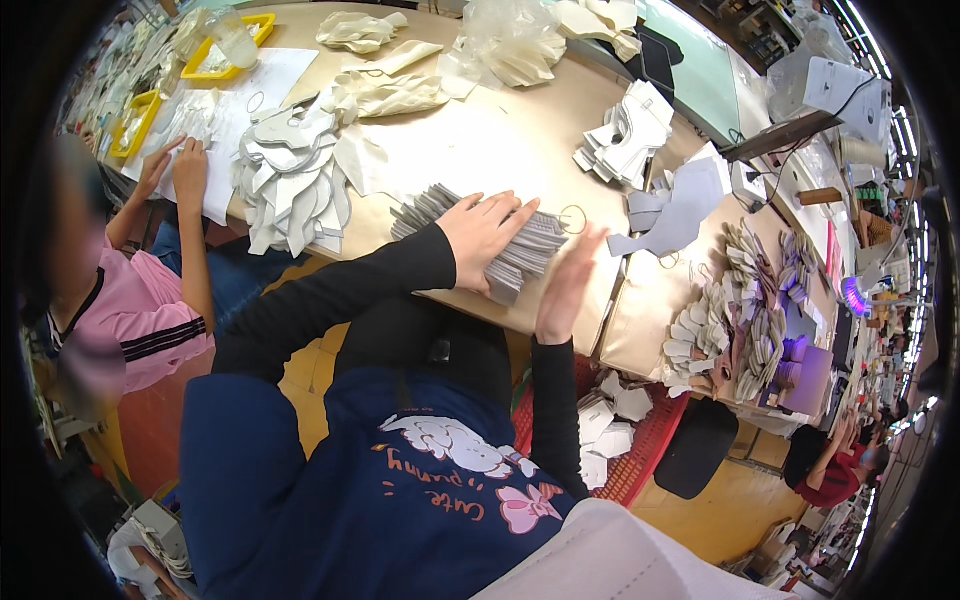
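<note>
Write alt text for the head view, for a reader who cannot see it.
The left hand lies flat on a long grey stack of cut pieces at the edge of a tan table, and the right hand, open, presses its end. A person in pink sits to the left by white cut pieces.

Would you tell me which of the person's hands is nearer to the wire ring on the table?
Right. The right hand stands just below the wire ring, nearly touching; the left hand lies on the grey stack, farther left.
</note>
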Tool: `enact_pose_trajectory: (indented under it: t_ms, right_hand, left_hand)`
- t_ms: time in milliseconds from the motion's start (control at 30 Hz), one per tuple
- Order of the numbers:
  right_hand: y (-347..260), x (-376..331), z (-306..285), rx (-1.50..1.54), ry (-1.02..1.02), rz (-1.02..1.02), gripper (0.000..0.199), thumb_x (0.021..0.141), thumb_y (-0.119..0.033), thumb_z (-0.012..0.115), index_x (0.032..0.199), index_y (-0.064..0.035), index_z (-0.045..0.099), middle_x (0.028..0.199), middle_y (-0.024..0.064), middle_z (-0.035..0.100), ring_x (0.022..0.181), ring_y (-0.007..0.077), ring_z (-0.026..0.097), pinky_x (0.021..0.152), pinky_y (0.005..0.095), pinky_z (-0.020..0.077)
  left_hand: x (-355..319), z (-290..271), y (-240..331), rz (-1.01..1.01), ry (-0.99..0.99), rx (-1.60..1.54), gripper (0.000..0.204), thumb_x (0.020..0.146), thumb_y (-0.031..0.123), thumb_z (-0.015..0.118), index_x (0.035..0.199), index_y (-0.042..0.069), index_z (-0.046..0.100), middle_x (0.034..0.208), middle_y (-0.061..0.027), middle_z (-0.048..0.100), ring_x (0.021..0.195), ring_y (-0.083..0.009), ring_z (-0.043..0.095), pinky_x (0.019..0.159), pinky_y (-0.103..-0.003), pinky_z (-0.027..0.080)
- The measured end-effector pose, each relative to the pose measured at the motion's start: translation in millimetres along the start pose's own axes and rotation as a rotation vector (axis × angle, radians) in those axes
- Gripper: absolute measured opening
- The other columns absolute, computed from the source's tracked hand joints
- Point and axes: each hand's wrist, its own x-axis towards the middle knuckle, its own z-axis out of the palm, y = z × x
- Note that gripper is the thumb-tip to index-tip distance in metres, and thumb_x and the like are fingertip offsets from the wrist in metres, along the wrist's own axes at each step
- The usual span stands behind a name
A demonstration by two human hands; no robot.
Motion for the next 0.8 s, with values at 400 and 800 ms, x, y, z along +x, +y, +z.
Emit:
enact_pose_trajectory:
  t_ms: [400, 800]
  right_hand:
    - [7.0, 16.6, 14.8, -0.205, -0.091, 0.04, 0.074, 0.106, -0.056, 0.038, 0.16, -0.0073, 0.025, 0.162, 0.0132, 0.028, 0.148, 0.0271, 0.028, 0.12, 0.0365, 0.0198]
    - [-0.5, 2.7, 4.0, 0.042, -0.009, 0.146, 0.062, 0.106, -0.045, 0.045, 0.151, -0.0031, 0.037, 0.125, 0.0073, 0.052, 0.112, 0.0173, 0.054, 0.097, 0.0323, 0.0454]
  left_hand:
    - [11.4, -0.5, 8.5, 0.002, 0.098, 0.139, 0.103, 0.055, 0.036, 0.089, 0.141, 0.003, 0.042, 0.13, -0.0172, 0.052, 0.127, -0.0364, 0.051, 0.101, -0.053, 0.043]
    - [-7.9, 12.1, 40.9, -0.102, 0.1, 0.095, 0.11, 0.058, 0.03, 0.085, 0.151, 0.004, 0.033, 0.133, -0.0179, 0.049, 0.125, -0.032, 0.05, 0.099, -0.054, 0.039]
